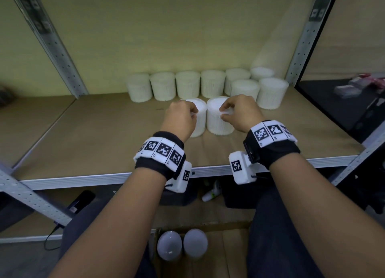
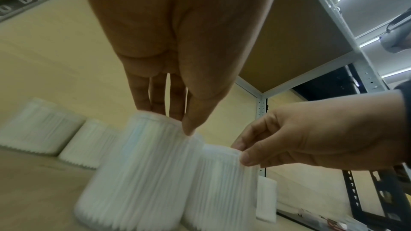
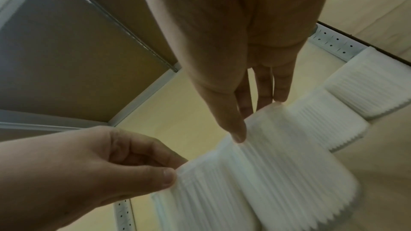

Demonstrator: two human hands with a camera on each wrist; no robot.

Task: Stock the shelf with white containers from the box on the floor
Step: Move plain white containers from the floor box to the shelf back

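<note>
Both hands are on the shelf board [image 1: 108, 131], each on top of a white container. L hand [image 1: 180, 119] pinches the top rim of the left container [image 1: 199, 121] w/ thumb and fingertips [image 2: 188, 129]; R hand [image 1: 239, 113] does the same on the right container [image 1: 216, 121]. The two containers stand upright, side by side and touching or nearly so; motion blur in the wrist views makes it hard to say which. Their bases look set on the board.

Behind them, toward the back wall [image 1: 145, 38], a row of white containers [image 1: 187, 84] stands upright, w/ two more [image 1: 273, 92] in front of that row's right end, just beside the right container. The right shelf post [image 1: 302, 48] is next to those.

Below the shelf board, near the bottom of the head view, a cardboard box [image 1: 235, 246] sits on the floor w/ two more white containers [image 1: 182, 244] in it, side by side. A dark cable [image 1: 50, 236] runs along the floor left of the box. Both wrists carry marker bands [image 1: 162, 150].
</note>
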